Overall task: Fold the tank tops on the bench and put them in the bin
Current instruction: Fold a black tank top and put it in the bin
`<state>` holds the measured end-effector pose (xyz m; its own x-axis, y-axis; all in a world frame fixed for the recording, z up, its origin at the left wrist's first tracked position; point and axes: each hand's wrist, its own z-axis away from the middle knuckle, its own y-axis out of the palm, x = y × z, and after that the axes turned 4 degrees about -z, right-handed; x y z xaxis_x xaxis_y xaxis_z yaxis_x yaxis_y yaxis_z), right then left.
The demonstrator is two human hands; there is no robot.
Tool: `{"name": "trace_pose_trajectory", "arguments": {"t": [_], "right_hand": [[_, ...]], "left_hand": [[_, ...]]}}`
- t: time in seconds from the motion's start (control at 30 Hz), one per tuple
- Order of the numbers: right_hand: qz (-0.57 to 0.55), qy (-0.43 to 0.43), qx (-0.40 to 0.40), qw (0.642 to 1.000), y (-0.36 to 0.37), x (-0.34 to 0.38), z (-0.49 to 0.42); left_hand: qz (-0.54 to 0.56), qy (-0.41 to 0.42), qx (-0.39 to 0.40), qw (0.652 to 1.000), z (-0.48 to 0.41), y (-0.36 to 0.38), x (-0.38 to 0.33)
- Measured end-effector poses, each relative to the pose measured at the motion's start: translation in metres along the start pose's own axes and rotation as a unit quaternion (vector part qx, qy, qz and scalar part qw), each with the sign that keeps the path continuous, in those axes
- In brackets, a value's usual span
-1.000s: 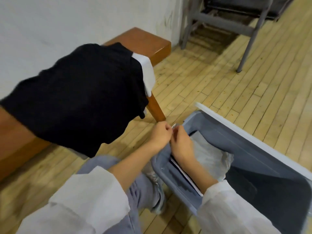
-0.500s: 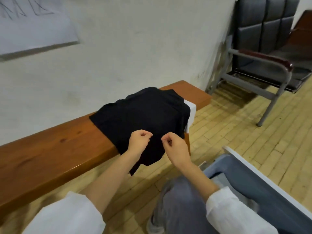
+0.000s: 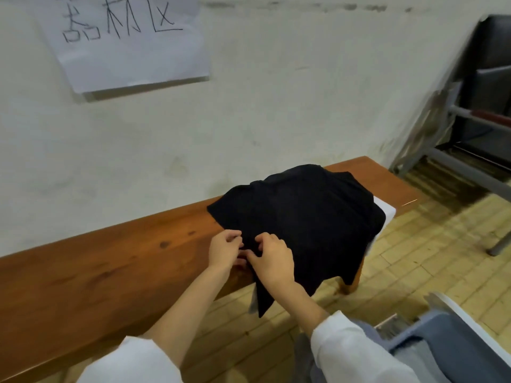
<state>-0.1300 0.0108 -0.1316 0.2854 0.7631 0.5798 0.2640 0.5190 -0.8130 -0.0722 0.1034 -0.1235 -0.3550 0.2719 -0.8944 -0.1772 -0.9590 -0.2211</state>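
A black tank top (image 3: 301,219) lies spread over the right end of the wooden bench (image 3: 110,261), its lower edge hanging over the front. A white garment (image 3: 385,210) peeks out from under it at the right. My left hand (image 3: 225,248) and my right hand (image 3: 272,259) sit side by side at the near left edge of the black tank top, fingers curled onto the cloth and pinching it. The grey bin (image 3: 453,330) stands on the floor at the lower right, only its corner in view.
A white wall with a paper sign (image 3: 127,40) runs behind the bench. A metal-framed chair (image 3: 475,128) stands at the right on the wooden plank floor (image 3: 431,261). My grey trouser leg (image 3: 304,355) is at the bottom.
My hands left the bin, rose toward the bench, and now reach the near edge of the black tank top and take hold of it. The view swung up and left.
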Motion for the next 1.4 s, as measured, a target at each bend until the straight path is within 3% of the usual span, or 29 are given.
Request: {"name": "trace_pose_trajectory", "arguments": {"t": [0.17, 0.3, 0.37, 0.4, 0.47, 0.5, 0.53, 0.63, 0.77, 0.87, 0.93, 0.97, 1.03, 1.13, 1.2, 1.27, 1.4], "right_hand": [[-0.021, -0.01, -0.01, 1.0, 0.006, -0.004, -0.007], [-0.011, -0.036, 0.019, 0.999, 0.003, -0.004, -0.01], [-0.112, -0.003, 0.016, 0.994, -0.002, -0.002, -0.009], [-0.215, 0.046, 0.003, 0.976, -0.007, 0.002, -0.01], [-0.415, 0.176, -0.058, 0.89, -0.025, 0.007, -0.017], [-0.468, 0.224, -0.089, 0.85, -0.037, 0.007, -0.025], [-0.481, 0.246, -0.102, 0.835, -0.05, 0.003, -0.034], [-0.409, 0.242, -0.018, 0.88, -0.087, -0.007, -0.053], [-0.262, 0.268, 0.143, 0.916, -0.1, -0.018, -0.072], [-0.169, 0.287, 0.153, 0.931, -0.097, -0.023, -0.079], [-0.224, 0.285, 0.118, 0.924, -0.101, -0.017, -0.078], [-0.29, 0.285, 0.087, 0.91, -0.105, -0.01, -0.077], [-0.438, 0.302, 0.035, 0.846, -0.111, 0.001, -0.073], [-0.624, 0.297, 0.052, 0.721, -0.121, 0.023, -0.055], [-0.686, 0.259, 0.083, 0.675, -0.128, 0.038, -0.041], [-0.674, 0.217, 0.113, 0.697, -0.129, 0.061, -0.026], [-0.52, 0.181, 0.111, 0.827, -0.101, 0.119, -0.011]], "left_hand": [[0.026, -0.02, 0.023, 0.999, -0.006, -0.006, -0.003], [-0.098, 0.032, 0.014, 0.995, -0.013, -0.005, -0.011], [-0.14, 0.098, -0.013, 0.985, -0.013, 0.0, -0.017], [-0.149, 0.142, -0.012, 0.979, -0.011, 0.003, -0.021], [-0.147, 0.224, 0.047, 0.962, 0.003, 0.013, -0.029], [-0.152, 0.256, 0.093, 0.95, 0.014, 0.017, -0.033], [-0.16, 0.282, 0.141, 0.935, 0.028, 0.022, -0.037], [-0.143, 0.314, 0.247, 0.906, 0.054, 0.033, -0.038], [-0.024, 0.234, 0.306, 0.923, 0.065, 0.034, -0.042], [0.066, 0.176, 0.334, 0.923, 0.071, 0.023, -0.047], [0.2, 0.107, 0.348, 0.91, 0.07, 0.012, -0.046], [0.276, 0.052, 0.33, 0.901, 0.067, 0.004, -0.044], [0.368, -0.023, 0.264, 0.891, 0.054, -0.01, -0.036], [0.297, -0.06, 0.235, 0.924, 0.047, -0.037, -0.022], [0.306, -0.077, 0.262, 0.912, 0.054, -0.053, -0.019], [0.366, -0.082, 0.257, 0.891, 0.064, -0.074, -0.024], [0.448, -0.086, 0.149, 0.877, 0.068, -0.129, -0.025]]}}
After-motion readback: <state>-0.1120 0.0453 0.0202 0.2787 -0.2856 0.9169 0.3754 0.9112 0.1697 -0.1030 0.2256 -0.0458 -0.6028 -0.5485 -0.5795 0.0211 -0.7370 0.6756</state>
